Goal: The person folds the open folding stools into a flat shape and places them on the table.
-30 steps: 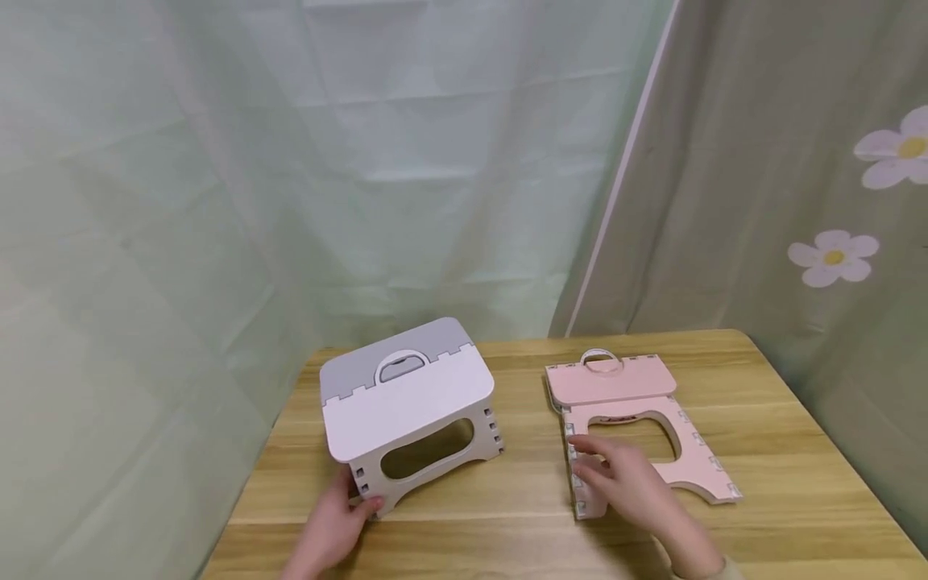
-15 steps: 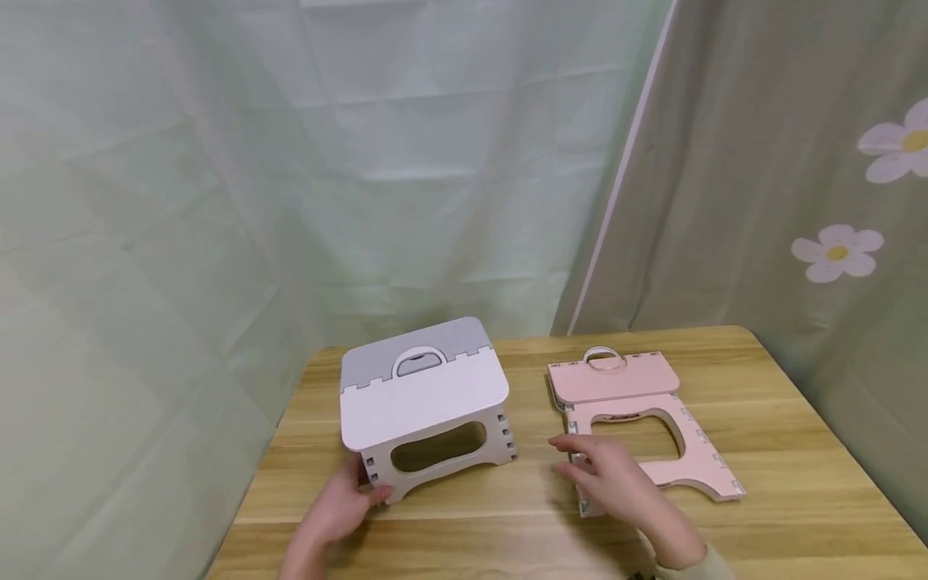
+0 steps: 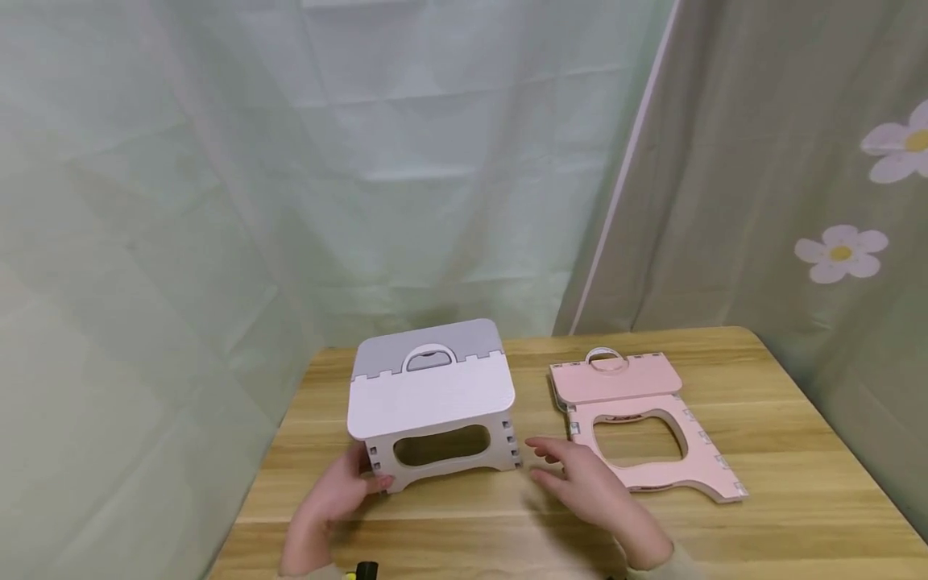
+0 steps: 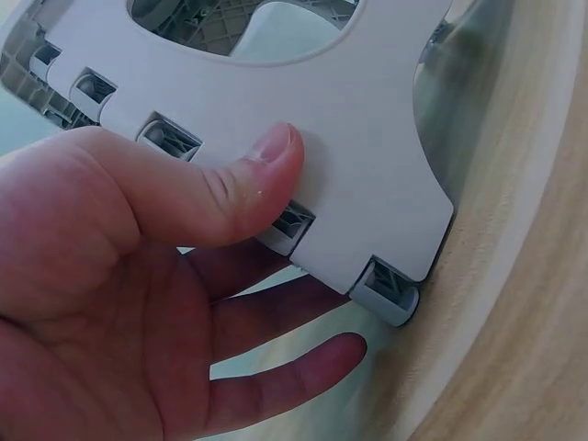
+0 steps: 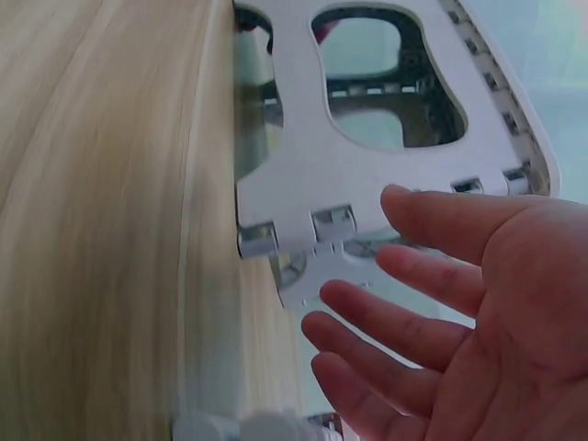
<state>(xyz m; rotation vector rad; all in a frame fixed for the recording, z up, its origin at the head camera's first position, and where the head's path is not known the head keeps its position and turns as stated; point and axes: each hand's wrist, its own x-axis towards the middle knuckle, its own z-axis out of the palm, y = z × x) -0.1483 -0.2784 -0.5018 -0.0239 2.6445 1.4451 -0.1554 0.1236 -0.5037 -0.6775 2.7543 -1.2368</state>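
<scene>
Pale, creased sheeting [image 3: 449, 177] fills the back and left, a taupe curtain [image 3: 725, 177] takes the right, and below them here's the tabletop [image 3: 464, 540], wood-grained in yellow-brown bands, its far right corner rounded. Left of the middle, close to the far edge, stands the white-and-grey stool [image 3: 435, 403], upright on its legs, smooth and plastic-looking, seat white in front and grey behind along a toothed joint, with a wide rounded cutout in the front panel! Over on the right half the pink stool [image 3: 623, 383] lies flat, set in from the right edge; a strip of wood separates the pair, with a broad band of it along the near edge and another down the left edge

Now the hands: the left hand [image 3: 344, 487] has the white-and-grey stool by its front left leg, thumb pressed on the outer face, fingers behind it, a pinch across the panel's side. The right hand [image 3: 583, 483] sits just beside the front right leg, fingers spread and gently bent, thumb well apart, holding nothing. Smaller again, an arched white handle [image 3: 428, 349] crosses the seat, and smallest of all, squarish hinge notches [image 4: 170, 136] run down the panel's side
</scene>
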